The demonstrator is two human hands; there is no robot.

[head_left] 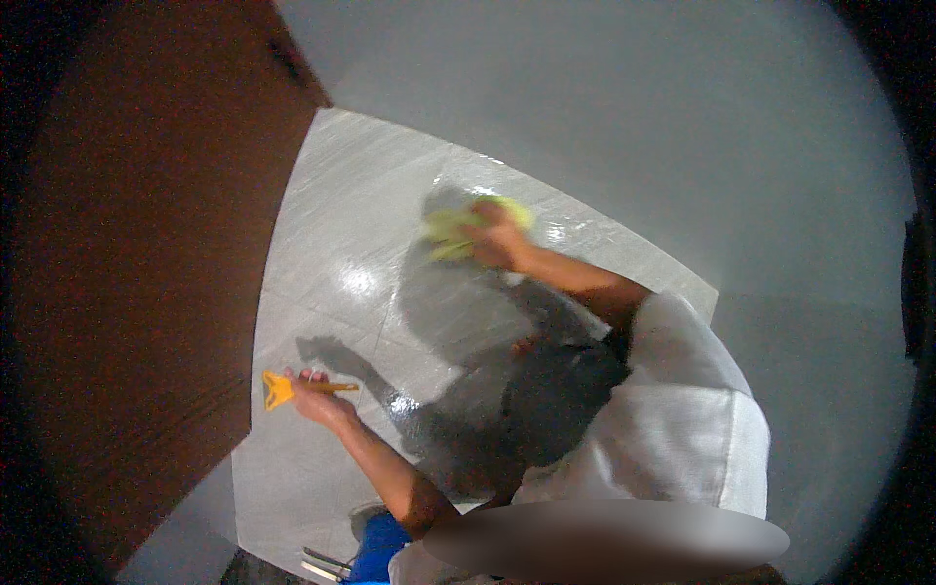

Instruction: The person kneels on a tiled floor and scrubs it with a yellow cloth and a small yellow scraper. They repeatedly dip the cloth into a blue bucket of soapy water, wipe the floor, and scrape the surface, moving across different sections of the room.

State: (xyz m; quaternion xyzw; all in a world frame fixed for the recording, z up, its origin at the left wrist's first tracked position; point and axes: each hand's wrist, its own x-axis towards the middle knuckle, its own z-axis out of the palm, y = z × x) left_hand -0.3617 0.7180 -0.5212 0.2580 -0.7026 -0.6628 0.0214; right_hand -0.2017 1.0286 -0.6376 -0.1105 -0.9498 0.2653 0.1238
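Yellow-green cloth (pixel 450 232) is on the grey floor (pixel 322 253), out from the brown door (pixel 146 244), bunched under the right hand (pixel 499 239). That hand is a bit blurry, but the fingers look closed on the fabric. The left hand (pixel 322 402) has a yellow scraper (pixel 278 391) by the handle, with its wide end pointing at the door and just beside its edge in this view. The shadow makes me think the scraper is off the floor, though I can't tell for sure.

Progress-wise, I'd call it partway. There's a wet-looking shine around the cloth and in patches back toward the door, so that stretch has probably had some wiping or at least some water, can't tell which. Near the lower end of the door it looks duller, so my guess is that bit is either dry or not touched yet. No obvious lumps of dirt that I can make out.

Other stuff: a grey wall (pixel 604 97) across from the door boxes in the cloth's side. The dark shadow hides a good chunk of floor, and there's a blue thing (pixel 380 551) plus some pale strips (pixel 324 568) past the door's lower end, too cut off to identify.
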